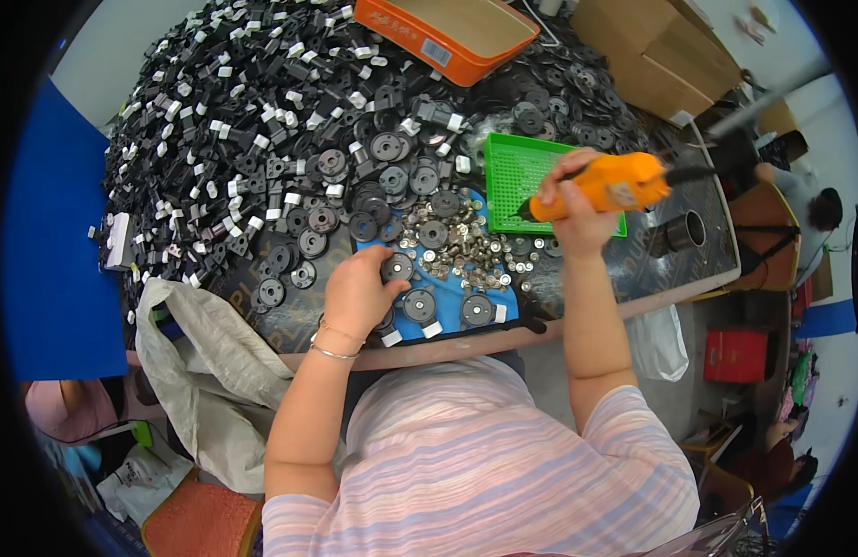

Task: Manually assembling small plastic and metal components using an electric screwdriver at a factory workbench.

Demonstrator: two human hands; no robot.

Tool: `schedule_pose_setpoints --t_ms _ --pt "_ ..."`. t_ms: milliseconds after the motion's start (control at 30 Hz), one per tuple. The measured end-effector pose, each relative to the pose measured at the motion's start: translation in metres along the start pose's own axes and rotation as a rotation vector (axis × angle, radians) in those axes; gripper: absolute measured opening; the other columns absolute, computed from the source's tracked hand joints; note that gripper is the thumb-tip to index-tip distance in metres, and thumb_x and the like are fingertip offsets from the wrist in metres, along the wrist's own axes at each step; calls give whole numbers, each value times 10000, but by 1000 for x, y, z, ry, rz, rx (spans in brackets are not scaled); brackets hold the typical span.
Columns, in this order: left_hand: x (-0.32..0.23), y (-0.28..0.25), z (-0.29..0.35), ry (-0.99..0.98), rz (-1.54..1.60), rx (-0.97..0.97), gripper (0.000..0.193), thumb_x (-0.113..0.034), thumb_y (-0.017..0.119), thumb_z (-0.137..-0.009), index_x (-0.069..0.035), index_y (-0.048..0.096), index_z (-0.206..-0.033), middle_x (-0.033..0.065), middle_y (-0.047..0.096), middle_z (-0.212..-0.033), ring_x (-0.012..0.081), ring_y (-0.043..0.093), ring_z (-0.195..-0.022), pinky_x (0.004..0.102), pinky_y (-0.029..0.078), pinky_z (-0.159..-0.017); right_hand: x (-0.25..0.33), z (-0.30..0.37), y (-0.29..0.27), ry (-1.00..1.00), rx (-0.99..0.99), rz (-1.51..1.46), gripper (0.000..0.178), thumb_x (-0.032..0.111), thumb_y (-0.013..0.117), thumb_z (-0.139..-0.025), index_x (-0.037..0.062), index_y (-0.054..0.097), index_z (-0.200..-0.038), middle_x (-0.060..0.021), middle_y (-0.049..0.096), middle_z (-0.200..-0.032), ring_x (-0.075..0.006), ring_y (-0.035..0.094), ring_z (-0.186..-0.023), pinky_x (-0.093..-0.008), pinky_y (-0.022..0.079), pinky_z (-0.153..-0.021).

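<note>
My right hand (578, 215) is wrapped round an orange electric screwdriver (624, 183), held up over the green perforated basket (492, 200). Its dark tip points left. My left hand (355, 292) has thumb and fingers at the edge of a black round disc (398, 267), gripping it at the left of a blue mat (448, 316). On that mat, close to the hand, lie a black disc with a white-tipped stem (418, 305) and another such disc (477, 311). Small round silver metal parts (475, 255) lie in a loose pile beyond them.
A large heap of black parts with white ends (253, 111) covers the table's left and back. Loose black discs (322, 220) lie before it. An orange tray (429, 46) and cardboard box (656, 60) stand behind; a dark cylinder (684, 232) is at right. Other people sit nearby.
</note>
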State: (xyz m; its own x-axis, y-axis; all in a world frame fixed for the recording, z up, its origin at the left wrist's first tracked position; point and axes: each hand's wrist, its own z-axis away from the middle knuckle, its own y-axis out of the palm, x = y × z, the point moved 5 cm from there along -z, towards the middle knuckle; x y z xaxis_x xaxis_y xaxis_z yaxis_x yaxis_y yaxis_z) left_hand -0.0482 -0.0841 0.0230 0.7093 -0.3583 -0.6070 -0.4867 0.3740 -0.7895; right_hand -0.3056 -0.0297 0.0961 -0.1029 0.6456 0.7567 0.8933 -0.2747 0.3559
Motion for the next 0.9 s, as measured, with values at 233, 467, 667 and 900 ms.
schedule_pose_setpoints --t_ms 233,467,667,900 --pt "1 2 1 15 11 -20 440 -204 795 -656 -41 630 -1030 151 656 -985 338 628 -883 412 502 -740 11 12 73 20 289 -79 246 124 631 -777 -14 511 -941 -127 499 -871 -194 575 -611 -304 502 -552" --pt "5 7 0 44 -39 -11 350 -205 769 -682 -82 610 -968 134 644 -892 347 621 -826 437 491 -691 -36 41 140 219 417 -86 214 19 653 -728 -8 550 -914 -114 528 -895 -161 565 -710 -257 483 -603" --pt "6 6 2 114 41 -73 268 -227 685 -754 -75 608 -959 140 638 -864 354 619 -799 445 495 -652 -41 39 147 48 527 42 187 43 668 -715 41 557 -864 -73 576 -825 -196 532 -791 -305 438 -666" --pt "2 5 -1 70 19 -51 290 -235 699 -740 -67 622 -963 146 648 -887 355 623 -816 442 504 -670 -46 33 150 185 573 -88 169 61 677 -702 45 572 -834 -62 582 -794 -185 539 -783 -303 443 -672"
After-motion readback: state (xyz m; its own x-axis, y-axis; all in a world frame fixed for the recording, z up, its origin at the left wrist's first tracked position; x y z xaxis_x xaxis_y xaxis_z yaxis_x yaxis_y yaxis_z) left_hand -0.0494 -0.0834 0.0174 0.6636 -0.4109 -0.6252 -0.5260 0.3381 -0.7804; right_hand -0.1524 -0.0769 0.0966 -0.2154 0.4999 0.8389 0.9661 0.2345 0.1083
